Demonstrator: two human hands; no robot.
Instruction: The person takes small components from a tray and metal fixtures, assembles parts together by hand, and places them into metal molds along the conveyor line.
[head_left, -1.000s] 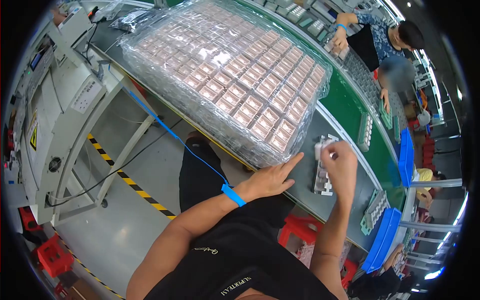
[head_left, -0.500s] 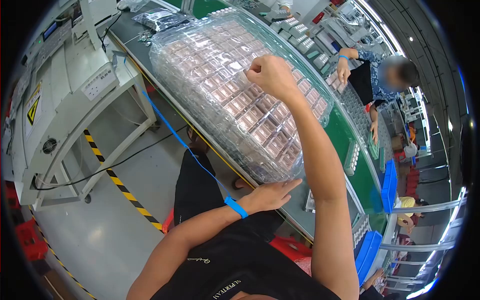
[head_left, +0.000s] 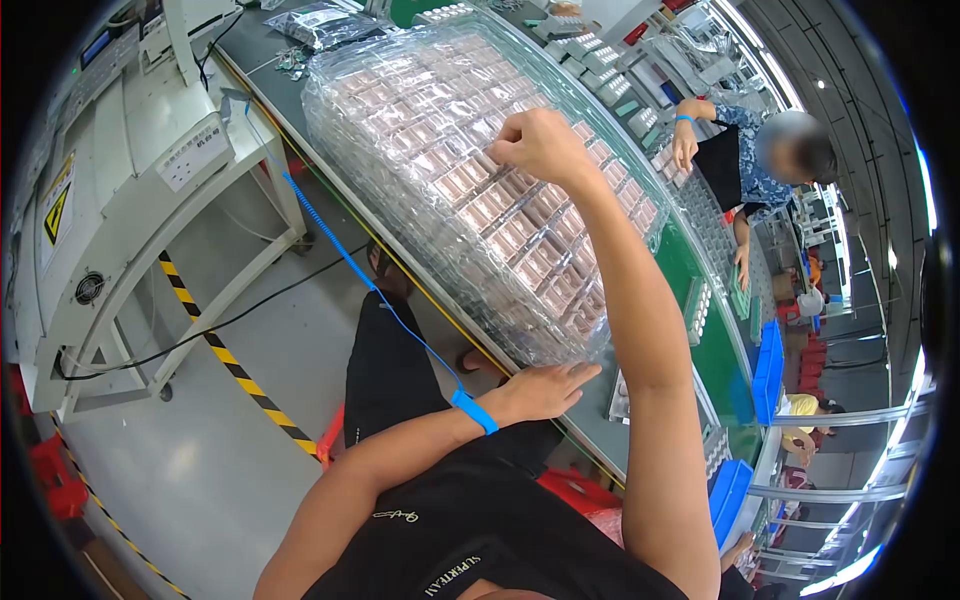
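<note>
We see the bare right hand curled, contents undeterminable, over the clear plastic tray of pinkish rectangular parts on the grey bench, the bare left hand, fingers extended, empty, at its near end.

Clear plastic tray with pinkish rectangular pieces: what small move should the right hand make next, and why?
The bare right hand should probably pinch one of the pinkish rectangular pieces: its curled fingers are over their rows in the clear plastic tray, though contact is hidden.
</note>
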